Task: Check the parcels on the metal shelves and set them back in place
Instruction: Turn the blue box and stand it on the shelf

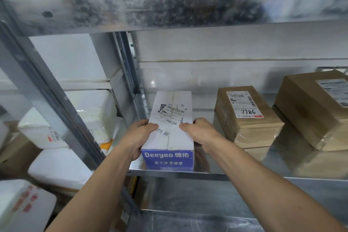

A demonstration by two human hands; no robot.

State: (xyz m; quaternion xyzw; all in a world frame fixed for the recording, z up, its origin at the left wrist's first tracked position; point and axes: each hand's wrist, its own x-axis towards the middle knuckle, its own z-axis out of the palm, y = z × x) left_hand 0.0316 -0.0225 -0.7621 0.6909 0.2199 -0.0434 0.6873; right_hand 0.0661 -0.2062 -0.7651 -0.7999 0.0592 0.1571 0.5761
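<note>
Head view: the left hand and right hand each clasp a side of the white box, which sits at the front edge of the shelf (label up). Sliding it straight back, kept square, looks best. An upright stands close on its left and a brown parcel near on its right.

Parcel storeroom: galvanised metal shelving; labelled brown cardboard parcels right; white foam boxes stacked left.
</note>
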